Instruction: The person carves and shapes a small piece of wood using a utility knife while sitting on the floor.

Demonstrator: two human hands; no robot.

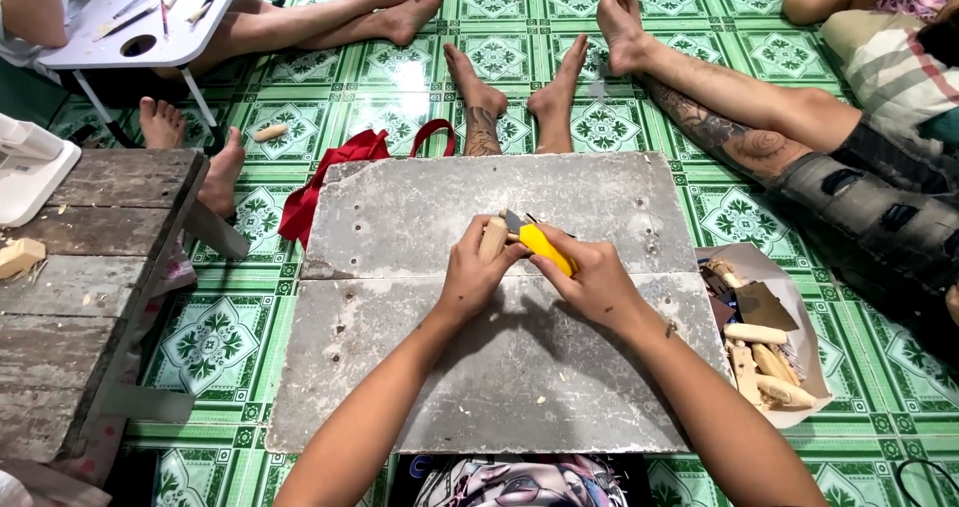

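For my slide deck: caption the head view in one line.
Left hand holds a wooden piece while right hand works a yellow-handled knife over a grey board.

Yellow-handled knife (547, 247) and pale wood piece (491, 238) at centre — grey board (420, 217); red bag (330, 177) at ten o'clock — green patterned floor tiles (215, 342).

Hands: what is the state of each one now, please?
Left hand: closed on a wooden piece.
Right hand: closed on a yellow knife.
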